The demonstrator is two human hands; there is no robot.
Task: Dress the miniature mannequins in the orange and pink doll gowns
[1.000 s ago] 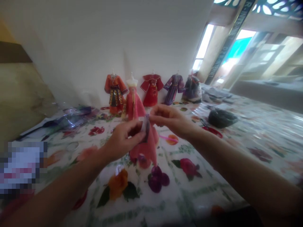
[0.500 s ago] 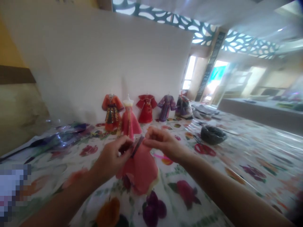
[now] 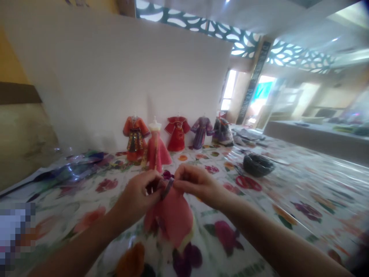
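A small pink skirt-shaped garment (image 3: 174, 217) hangs from both hands just above the flowered tablecloth, its dark greyish band (image 3: 168, 188) slanting between the fingertips. My left hand (image 3: 142, 192) pinches the band's lower left end, fingers closed. On the right, my right hand (image 3: 194, 181) pinches the garment near the band's upper end with thumb and forefinger. Beyond the hands, a pink dress (image 3: 157, 150) stands on a small white dress form. The fingertips partly cover the garment's top edge.
Little outfits stand along the white board: orange (image 3: 135, 138), red (image 3: 177, 132) and purple (image 3: 202, 130). Right of the hands lie red-handled scissors (image 3: 248, 183) and a dark bowl-like object (image 3: 258, 164). Shiny plastic wrapping (image 3: 75, 169) covers part of the left side.
Both hands have dropped slightly with the pink garment. The dark band now shows shorter between the fingers, and the right hand sits closer to the left.
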